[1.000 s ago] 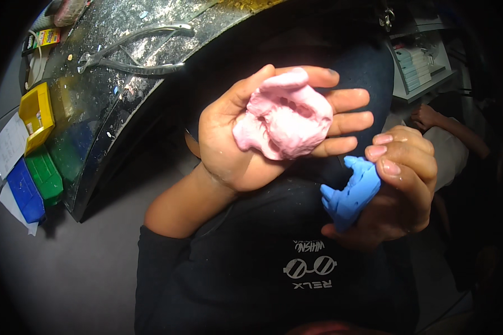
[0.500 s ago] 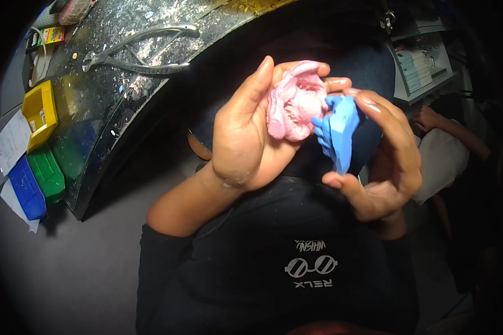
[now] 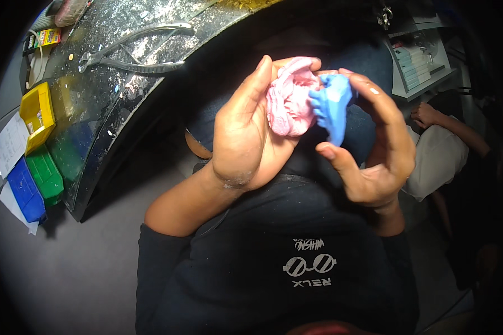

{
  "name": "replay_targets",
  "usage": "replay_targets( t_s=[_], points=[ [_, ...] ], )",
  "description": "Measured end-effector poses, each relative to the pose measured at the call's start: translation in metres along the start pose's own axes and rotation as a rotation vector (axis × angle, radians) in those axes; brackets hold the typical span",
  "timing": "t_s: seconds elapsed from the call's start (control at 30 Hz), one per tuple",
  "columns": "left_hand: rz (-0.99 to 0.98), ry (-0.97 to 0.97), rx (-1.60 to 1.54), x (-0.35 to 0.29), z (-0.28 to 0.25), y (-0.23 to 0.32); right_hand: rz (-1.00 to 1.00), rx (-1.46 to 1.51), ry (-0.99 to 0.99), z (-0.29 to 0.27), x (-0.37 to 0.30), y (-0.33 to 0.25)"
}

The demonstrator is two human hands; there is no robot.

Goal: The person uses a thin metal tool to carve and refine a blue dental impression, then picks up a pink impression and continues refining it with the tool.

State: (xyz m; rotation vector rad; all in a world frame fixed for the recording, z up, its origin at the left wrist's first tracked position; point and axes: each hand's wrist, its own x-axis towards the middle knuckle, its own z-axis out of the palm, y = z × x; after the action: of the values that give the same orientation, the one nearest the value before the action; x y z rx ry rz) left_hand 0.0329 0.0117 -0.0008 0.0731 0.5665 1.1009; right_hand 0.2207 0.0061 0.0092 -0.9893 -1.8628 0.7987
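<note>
A pink dental impression (image 3: pixel 285 109) lies cupped in my left hand (image 3: pixel 239 139), its hollow with tooth marks turned up and to the right. My left thumb stands up beside it and the fingers support it from behind. My right hand (image 3: pixel 388 148) grips a blue dental model (image 3: pixel 336 103) by its ends, between the thumb below and the fingertips above. The model's row of teeth points left at the impression. Its teeth are right at the impression's right rim; whether they touch I cannot tell.
Metal nippers (image 3: pixel 145 68) lie on the dusty dark worktop (image 3: pixel 103 106) at upper left. Along its left side are yellow (image 3: pixel 48 106), green (image 3: pixel 44 176) and blue (image 3: pixel 25 190) bins and a paper sheet (image 3: pixel 10 145). At right are an open drawer (image 3: pixel 422 86) and another person's arm (image 3: pixel 458 128).
My right hand has moved up and slightly left with the blue model, bringing its teeth closer to the pink impression. The impression has tilted a little in my left hand.
</note>
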Motion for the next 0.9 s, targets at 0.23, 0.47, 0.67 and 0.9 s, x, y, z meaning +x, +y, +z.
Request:
replay_targets(
  t_s=[0.23,0.47,0.67,0.9],
  points=[
    [-0.213,-0.07,-0.011,0.008,-0.006,0.012,-0.046,0.122,-0.286,-0.04,0.013,0.006],
    [-0.149,-0.168,0.151,0.009,-0.022,0.012,0.331,0.343,-0.045,-0.075,0.05,0.001],
    [-0.084,-0.278,0.16,0.007,-0.019,0.016,0.42,0.403,0.058,-0.071,0.154,0.04],
    [-0.104,-0.286,0.178,0.008,-0.015,0.022,0.303,-0.136,0.064,-0.04,0.198,0.052]
  ],
)
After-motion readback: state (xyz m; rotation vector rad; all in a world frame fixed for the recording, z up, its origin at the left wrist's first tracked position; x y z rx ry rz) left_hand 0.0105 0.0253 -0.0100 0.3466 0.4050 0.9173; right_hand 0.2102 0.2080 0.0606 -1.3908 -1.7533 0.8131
